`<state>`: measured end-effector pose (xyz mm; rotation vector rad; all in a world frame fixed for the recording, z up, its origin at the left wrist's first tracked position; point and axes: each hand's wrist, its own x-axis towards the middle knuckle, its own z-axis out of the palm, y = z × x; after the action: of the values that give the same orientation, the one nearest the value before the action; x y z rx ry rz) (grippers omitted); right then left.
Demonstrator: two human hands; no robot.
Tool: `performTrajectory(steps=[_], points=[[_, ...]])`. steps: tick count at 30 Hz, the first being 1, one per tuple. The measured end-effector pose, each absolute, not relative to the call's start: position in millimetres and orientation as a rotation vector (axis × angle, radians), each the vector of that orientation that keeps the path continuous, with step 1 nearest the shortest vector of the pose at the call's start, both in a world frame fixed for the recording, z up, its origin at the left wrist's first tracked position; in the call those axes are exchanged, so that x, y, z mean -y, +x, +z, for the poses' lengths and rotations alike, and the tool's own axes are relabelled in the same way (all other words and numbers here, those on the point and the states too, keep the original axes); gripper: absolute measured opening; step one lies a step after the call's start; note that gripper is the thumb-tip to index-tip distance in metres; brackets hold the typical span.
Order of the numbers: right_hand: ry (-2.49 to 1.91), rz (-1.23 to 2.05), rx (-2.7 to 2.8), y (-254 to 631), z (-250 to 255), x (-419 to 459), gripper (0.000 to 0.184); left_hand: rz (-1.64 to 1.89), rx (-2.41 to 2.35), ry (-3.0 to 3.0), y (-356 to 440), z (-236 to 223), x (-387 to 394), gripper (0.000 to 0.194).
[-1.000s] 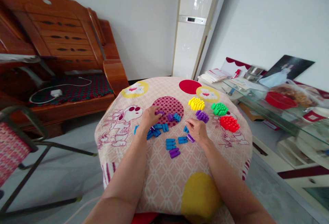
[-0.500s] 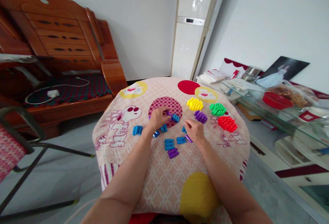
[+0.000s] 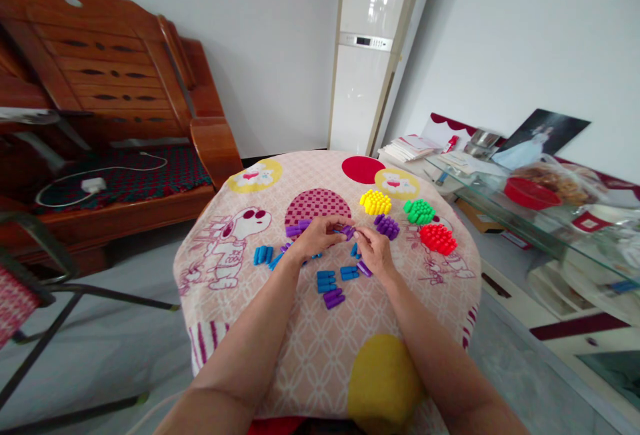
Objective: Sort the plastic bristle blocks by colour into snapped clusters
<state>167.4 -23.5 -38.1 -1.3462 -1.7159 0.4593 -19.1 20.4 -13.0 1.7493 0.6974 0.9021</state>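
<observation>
Above the checked circle's lower right edge, my left hand (image 3: 320,236) pinches a purple bullet-shaped plastic piece (image 3: 349,230). Fingertips of my right hand (image 3: 375,252) are closed at the other end of that piece. Under my right hand lie a blue piece (image 3: 355,250) and a purple piece (image 3: 365,268). Closer to me are blue pieces (image 3: 326,282), more blue ones (image 3: 349,273) and a purple pair (image 3: 333,298). Left of my left hand rest purple pieces (image 3: 299,227) and a blue cluster (image 3: 263,255); some others are partly hidden beneath that hand.
Standing clusters of yellow (image 3: 375,202), purple (image 3: 387,226), green (image 3: 419,211) and red pieces (image 3: 438,239) occupy the right side of the round cloth-covered table (image 3: 300,368). A glass-topped cabinet (image 3: 550,242) stands at right, a wooden bench (image 3: 115,102) at left.
My left hand has moved right, bringing a purple piece up against my right hand's fingertips. Purple pieces at its left now show. The view has shifted slightly.
</observation>
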Motion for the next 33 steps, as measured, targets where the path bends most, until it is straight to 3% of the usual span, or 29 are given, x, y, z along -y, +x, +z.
performTrajectory(steps=[9, 21, 27, 33], points=[[-1.280, 0.672, 1.482, 173.3, -40.4, 19.5, 0.030, 0.977, -0.653, 1.740, -13.6, -22.2, -23.3, 0.038], [-1.825, -0.268, 1.594, 201.1, -39.1, 3.3, 0.021, 1.156, -0.922, 1.810, -21.5, -25.8, -30.5, 0.029], [-1.980, -0.395, 1.713, 200.1, -38.5, 2.7, 0.021, 1.270, -1.069, 1.760, -31.4, -23.7, -35.5, 0.029], [-2.012, -0.345, 1.710, 199.7, -36.5, 3.6, 0.022, 1.377, -1.647, 1.751, -63.7, -16.9, -40.8, 0.031]])
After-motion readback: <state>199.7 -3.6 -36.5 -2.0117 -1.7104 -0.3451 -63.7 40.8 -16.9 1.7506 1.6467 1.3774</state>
